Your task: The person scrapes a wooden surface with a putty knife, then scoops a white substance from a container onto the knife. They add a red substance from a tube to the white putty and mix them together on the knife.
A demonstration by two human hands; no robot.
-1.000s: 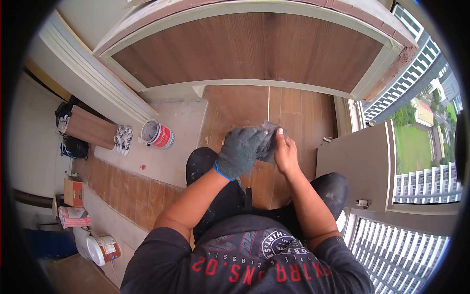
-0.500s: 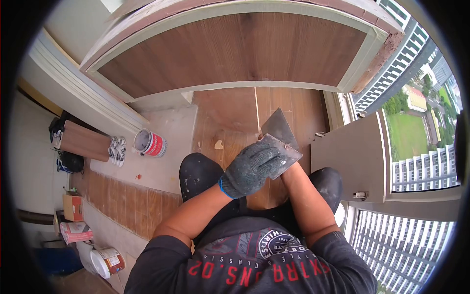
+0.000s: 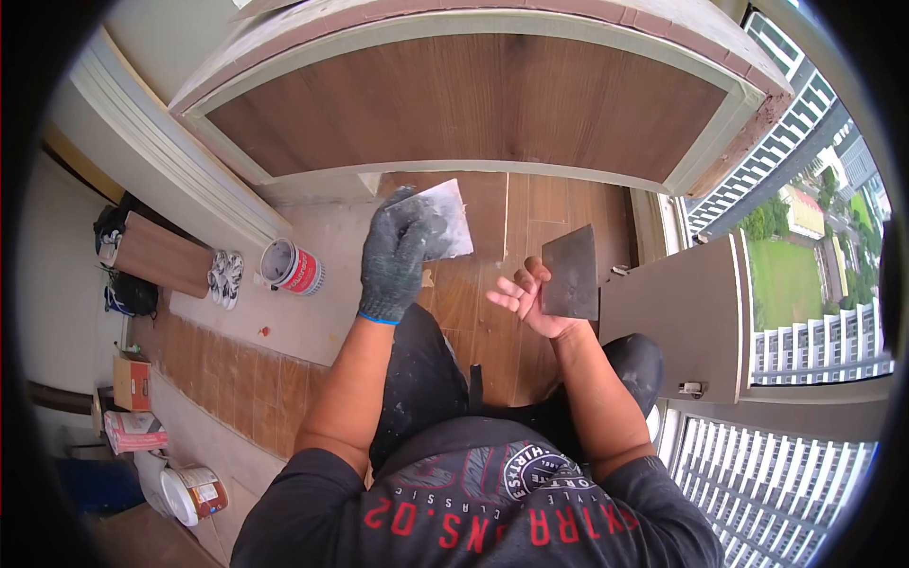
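Note:
A dark grey knitted glove covers my left hand (image 3: 390, 263), which is closed on a flat scraper (image 3: 445, 220) whose face is smeared with pale filler. My bare right hand (image 3: 542, 301) grips a second flat scraper, a dark metal blade (image 3: 572, 275), at its left edge. Some fingers of that hand stick out to the left, off the blade. The two scrapers are apart, both above the floor between my knees and the wood-faced panel (image 3: 464, 99). Any handles on them are hidden.
Masking tape borders the panel ahead. A red-labelled bucket (image 3: 294, 268) stands on the floor to the left, near a pair of shoes (image 3: 225, 278). Another tub (image 3: 194, 495) sits at lower left. On the right are a grey cabinet door (image 3: 677, 317) and windows high above the ground.
My hands have moved apart from where the scrapers overlapped. The gloved left hand went left and up with its scraper; the right hand turned its blade and spread some fingers.

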